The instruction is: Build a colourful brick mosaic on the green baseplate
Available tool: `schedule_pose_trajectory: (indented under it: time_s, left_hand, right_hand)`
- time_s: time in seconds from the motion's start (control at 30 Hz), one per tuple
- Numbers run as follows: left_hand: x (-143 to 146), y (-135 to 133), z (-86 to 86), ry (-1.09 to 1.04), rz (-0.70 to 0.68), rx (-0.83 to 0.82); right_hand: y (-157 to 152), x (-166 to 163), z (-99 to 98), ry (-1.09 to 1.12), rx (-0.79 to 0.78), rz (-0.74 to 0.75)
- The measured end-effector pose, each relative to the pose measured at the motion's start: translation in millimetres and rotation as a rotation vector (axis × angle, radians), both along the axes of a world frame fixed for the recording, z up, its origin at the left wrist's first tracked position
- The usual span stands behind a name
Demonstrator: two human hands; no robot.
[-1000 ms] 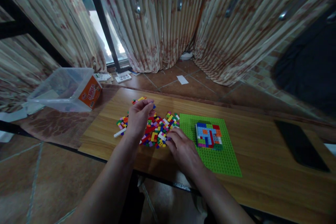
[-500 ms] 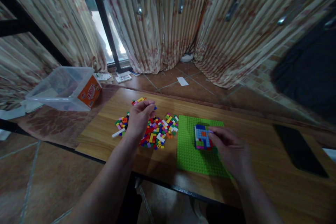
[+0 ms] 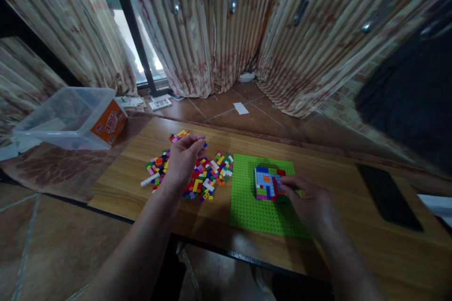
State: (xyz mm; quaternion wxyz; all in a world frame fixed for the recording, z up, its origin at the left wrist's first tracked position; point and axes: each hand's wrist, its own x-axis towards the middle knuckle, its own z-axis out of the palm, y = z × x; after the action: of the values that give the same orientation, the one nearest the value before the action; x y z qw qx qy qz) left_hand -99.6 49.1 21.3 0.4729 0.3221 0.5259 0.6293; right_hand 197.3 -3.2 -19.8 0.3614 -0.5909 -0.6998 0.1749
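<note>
A green studded baseplate (image 3: 247, 211) lies on the wooden table. On it stands a low block of coloured toy bricks (image 3: 265, 183), mostly light blue with red, dark blue and orange. My right hand (image 3: 310, 197) is at the block's right side, thumb and forefinger pinched on a small purplish brick (image 3: 280, 181), partly hidden by the fingertips. My left hand (image 3: 185, 155) hovers over the pile of loose bricks (image 3: 212, 174), its fingers closed in a pinch. What it holds, if anything, is too small to make out.
The wooden table (image 3: 134, 150) has a dark flat phone-like slab (image 3: 388, 195) on the right. Beyond its left end sits a clear plastic bin (image 3: 70, 117) with an orange label. Metal hooks (image 3: 232, 0) hang from a dark bar above. Striped curtains (image 3: 212, 47) close off the back.
The view has shifted slightly, so things sit further left. My right fingers have drawn back a little from the block, uncovering red bricks on its right side. My left hand stays pinched above the pile.
</note>
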Motion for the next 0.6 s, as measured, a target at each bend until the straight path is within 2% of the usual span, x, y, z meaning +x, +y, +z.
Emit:
schedule_pose_trajectory:
  time_s: [0.23, 0.6]
  left_hand:
    - [-0.8, 0.9, -1.4, 0.01, -0.002, 0.002]
    - [-2.5, 1.5, -2.9, 0.012, -0.005, 0.008]
  right_hand:
    - [2.6, -3.1, -2.6, -0.045, 0.036, 0.079]
    - [3.3, -4.2, -1.1, -0.105, 0.085, 0.099]
